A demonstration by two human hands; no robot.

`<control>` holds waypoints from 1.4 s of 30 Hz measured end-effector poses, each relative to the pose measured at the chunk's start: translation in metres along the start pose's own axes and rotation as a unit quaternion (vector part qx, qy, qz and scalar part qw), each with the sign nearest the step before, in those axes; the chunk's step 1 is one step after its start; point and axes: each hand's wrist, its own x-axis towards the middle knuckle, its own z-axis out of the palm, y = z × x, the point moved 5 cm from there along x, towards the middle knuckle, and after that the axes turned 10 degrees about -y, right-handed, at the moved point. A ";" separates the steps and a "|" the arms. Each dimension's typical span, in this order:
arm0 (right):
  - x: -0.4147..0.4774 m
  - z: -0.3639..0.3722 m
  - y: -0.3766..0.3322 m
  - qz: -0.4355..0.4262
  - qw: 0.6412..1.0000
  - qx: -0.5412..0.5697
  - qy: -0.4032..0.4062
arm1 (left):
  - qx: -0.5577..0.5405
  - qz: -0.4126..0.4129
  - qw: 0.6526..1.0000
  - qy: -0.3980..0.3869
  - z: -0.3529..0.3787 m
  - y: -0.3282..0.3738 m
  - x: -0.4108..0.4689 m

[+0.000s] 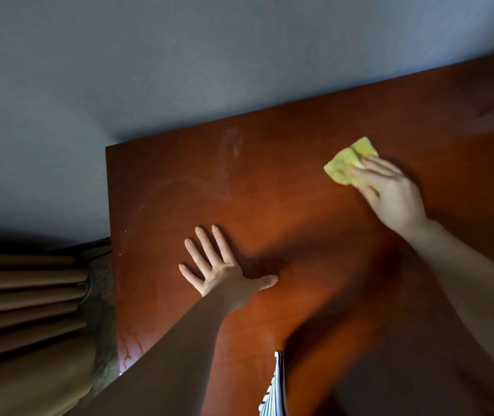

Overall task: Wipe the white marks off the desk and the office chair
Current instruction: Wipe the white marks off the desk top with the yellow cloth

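Observation:
A reddish-brown wooden desk (299, 235) fills the middle and right of the head view. Faint white smears (230, 148) streak its far left part, with a paler arc (191, 187) below them. My right hand (390, 193) presses a crumpled yellow cloth (347, 163) onto the desk at the upper right, fingers lying over the cloth. My left hand (221, 265) rests flat on the desk near the middle, fingers spread and holding nothing. The office chair is not in view.
A grey-blue wall (179, 55) runs behind the desk's far edge. Brown pleated curtains (23, 295) hang to the left of the desk. A striped piece of clothing (275, 385) shows at the bottom edge.

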 end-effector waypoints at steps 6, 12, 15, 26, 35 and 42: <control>0.079 0.004 -0.002 0.111 0.993 0.042 0.014 | 0.004 0.002 1.000 0.003 0.002 0.000 0.002; 0.139 0.028 -0.038 0.115 0.993 0.033 -0.001 | 0.008 0.002 1.000 0.007 0.003 -0.002 0.004; 0.161 0.046 -0.073 0.068 0.997 0.008 -0.043 | 0.009 0.003 1.000 0.009 0.003 -0.002 0.005; 0.112 0.093 -0.190 -0.171 0.972 -0.003 -0.160 | 0.011 0.003 1.000 0.014 0.002 -0.001 0.003; 0.009 0.070 -0.174 -0.210 0.962 0.014 -0.173 | 0.011 0.001 1.000 0.009 0.000 0.000 -0.001; 0.009 0.038 -0.119 -0.140 0.985 -0.018 -0.100 | 0.000 0.009 1.000 0.011 0.000 0.000 -0.001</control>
